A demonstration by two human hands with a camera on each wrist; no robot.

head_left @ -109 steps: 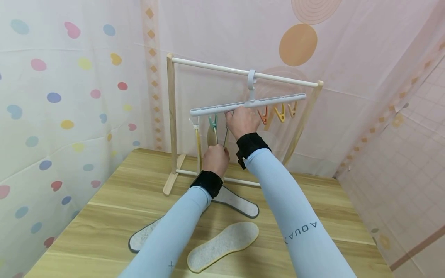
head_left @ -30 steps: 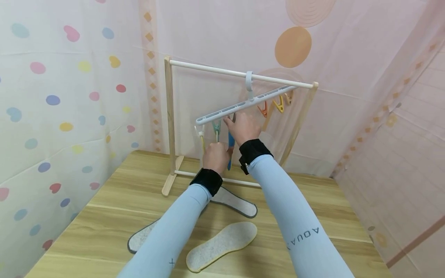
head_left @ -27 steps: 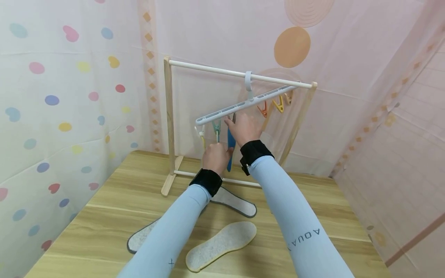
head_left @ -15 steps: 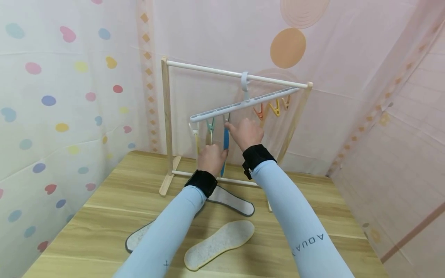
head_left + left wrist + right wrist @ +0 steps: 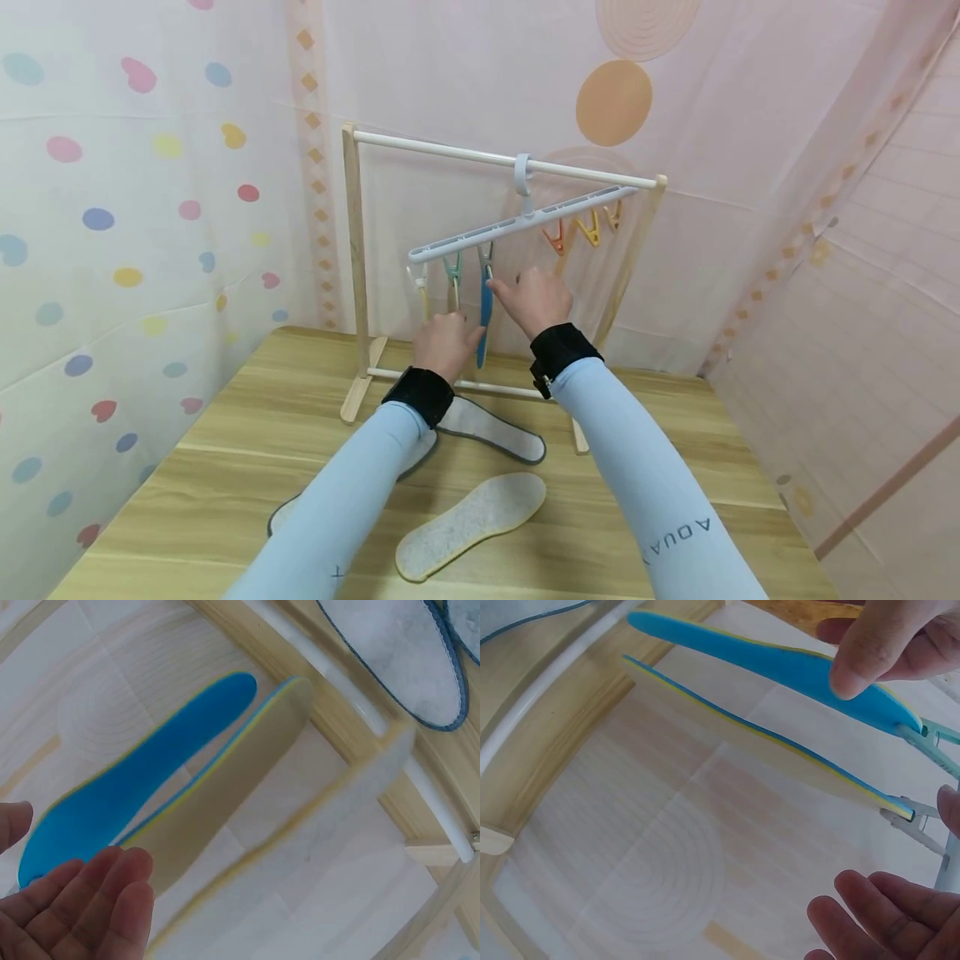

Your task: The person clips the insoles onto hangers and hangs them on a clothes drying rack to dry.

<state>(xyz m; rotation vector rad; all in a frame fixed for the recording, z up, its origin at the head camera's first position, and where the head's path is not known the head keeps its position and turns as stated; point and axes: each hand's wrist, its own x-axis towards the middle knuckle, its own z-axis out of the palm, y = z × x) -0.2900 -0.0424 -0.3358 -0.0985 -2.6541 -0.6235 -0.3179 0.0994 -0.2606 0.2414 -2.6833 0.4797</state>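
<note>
From my end I can read AQUA in dark capitals along the right sleeve point(image 5: 645, 467), trailed by a further mark that the sleeve's curve cuts off; the left sleeve point(image 5: 337, 508) bears a small cross-like mark. The right hand point(image 5: 536, 302) has thumb and fingers spread wide, just beside the grey clip point(image 5: 486, 252). I see the left hand point(image 5: 446, 344) loosely extended, thumb apart from the fingers, close to the hanging insoles; whether it touches one, I cannot tell. The grey clip holds a blue-and-beige insole point(image 5: 486, 304), the green clip point(image 5: 452, 267) holds a second blue insole point(image 5: 742, 656), and the white clip point(image 5: 417, 277) a yellow-edged insole point(image 5: 292, 855). They hang from a pale hanger point(image 5: 480, 237), tilted down to the left, hooked round the rack's top rod point(image 5: 435, 148). On the wooden table point(image 5: 255, 433) lie a flat grey insole point(image 5: 472, 525) and two dark-edged insoles point(image 5: 498, 433).
</note>
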